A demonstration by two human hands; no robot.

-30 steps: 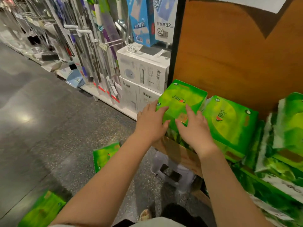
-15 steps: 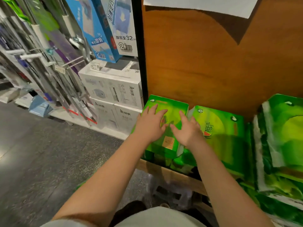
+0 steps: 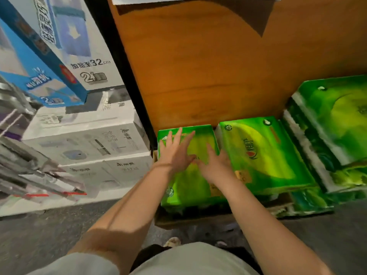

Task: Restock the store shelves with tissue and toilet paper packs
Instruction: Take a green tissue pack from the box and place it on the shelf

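On the leftmost of three green tissue packs (image 3: 190,183), left hand (image 3: 174,153) and right hand (image 3: 215,165), fingers flat, unclenched.

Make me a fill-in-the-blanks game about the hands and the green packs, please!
1. Both hands lie flat on top of a pack whose color is ____.
2. The left hand rests on the same pack as the ____ hand.
3. The wall behind the packs is made of brown ____.
4. The stacked boxes left of the shelf are colored ____.

Missing words: green; right; wood; white
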